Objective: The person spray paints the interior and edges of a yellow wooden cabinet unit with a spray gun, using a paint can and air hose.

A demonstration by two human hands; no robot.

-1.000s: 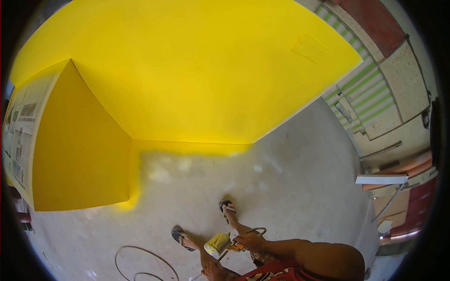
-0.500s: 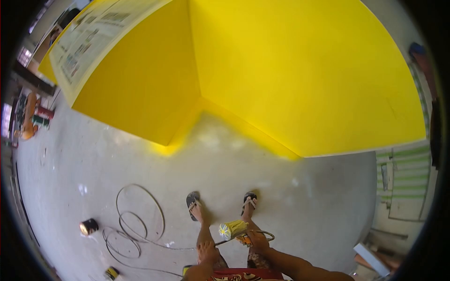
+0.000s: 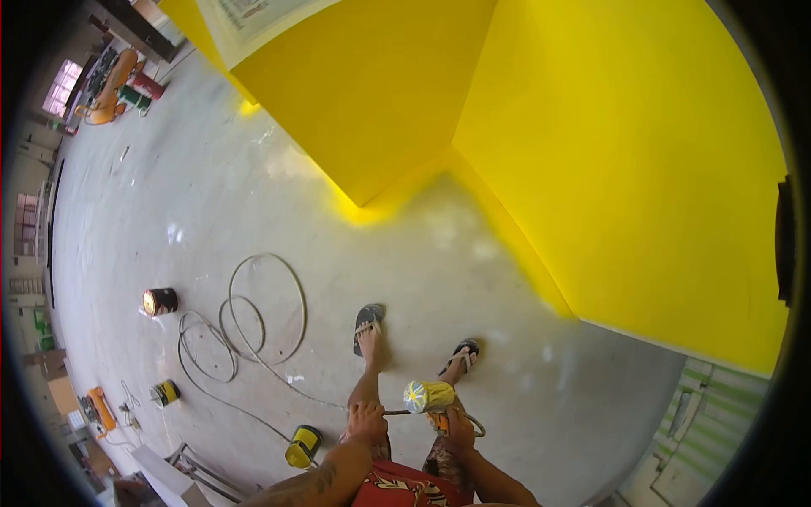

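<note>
My right hand [image 3: 457,429] grips a spray gun [image 3: 427,399] whose cup is coated in yellow paint, held low above my feet. My left hand [image 3: 367,420] is closed on the hose [image 3: 253,355] where it meets the gun. The hose runs left and lies in loops on the grey concrete floor. In front of me stand large yellow-painted panels [image 3: 625,160] forming a corner, with yellow overspray on the floor along their base.
A yellow paint can [image 3: 302,446] stands just left of my legs. Two more cans [image 3: 160,301] [image 3: 165,392] sit further left by the hose coils. An orange compressor [image 3: 107,84] is at far upper left. Green-striped panels [image 3: 701,422] lean at lower right.
My view has swung left: the yellow panels shifted to the right and up, and the hose coils, cans and compressor came into sight. My hands stay on the spray gun and hose.
</note>
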